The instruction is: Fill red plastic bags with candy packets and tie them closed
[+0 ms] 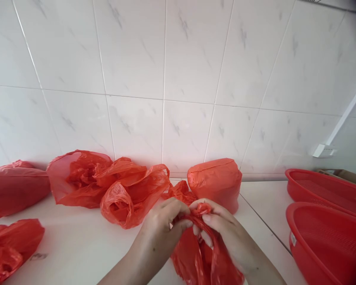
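A red plastic bag [195, 257] hangs gathered between my two hands at the lower middle of the head view. My left hand [169, 221] pinches the twisted neck of the bag between thumb and fingers. Close beside it, my right hand [225, 229] grips the same neck, with a small tuft of plastic poking up between thumb and forefinger. Whether the neck is knotted I cannot tell. Just behind my hands lie a crumpled bit of red plastic [180, 192] and a full, rounded red bag [215, 180].
Crumpled red bags [127, 190] lie along the tiled wall [186, 59] on the left, near a filled red bag [16, 190]. Another bag [14, 245] is at the front left. Two red plastic baskets [296, 225] stand right on the white table [77, 245]. A socket box [324, 150] is on the wall.
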The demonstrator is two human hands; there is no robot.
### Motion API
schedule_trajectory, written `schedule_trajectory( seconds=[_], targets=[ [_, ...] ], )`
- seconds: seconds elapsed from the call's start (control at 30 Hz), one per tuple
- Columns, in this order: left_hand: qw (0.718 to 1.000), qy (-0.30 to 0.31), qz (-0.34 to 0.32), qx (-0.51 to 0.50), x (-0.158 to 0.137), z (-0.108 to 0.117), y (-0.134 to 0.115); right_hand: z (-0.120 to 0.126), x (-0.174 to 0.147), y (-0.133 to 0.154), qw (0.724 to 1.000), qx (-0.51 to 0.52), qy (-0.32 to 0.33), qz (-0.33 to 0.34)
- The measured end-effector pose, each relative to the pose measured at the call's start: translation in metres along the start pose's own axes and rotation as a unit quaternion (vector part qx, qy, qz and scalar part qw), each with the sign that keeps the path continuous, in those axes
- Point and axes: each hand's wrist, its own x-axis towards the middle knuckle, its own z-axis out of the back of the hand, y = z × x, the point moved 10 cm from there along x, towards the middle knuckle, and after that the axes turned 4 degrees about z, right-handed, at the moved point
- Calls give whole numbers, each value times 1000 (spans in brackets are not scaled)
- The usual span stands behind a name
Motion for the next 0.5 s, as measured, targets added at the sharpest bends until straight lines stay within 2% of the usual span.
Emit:
schedule_trajectory(
  seconds=[0.13,0.27,0.37,0.5],
  targets=[
    [990,-20,121,-64,1,1,27,9,-1,6,998,-53,14,12],
    [984,-7,148,-102,2,-7,36,9,-2,2,989,-147,29,-1],
    [985,25,157,-60,1,-14,38,20,-2,-8,976,-216,-18,-17],
    [984,59,163,-48,-1,-24,36,41,0,-11,930,-348,-113,-32]
  ],
)
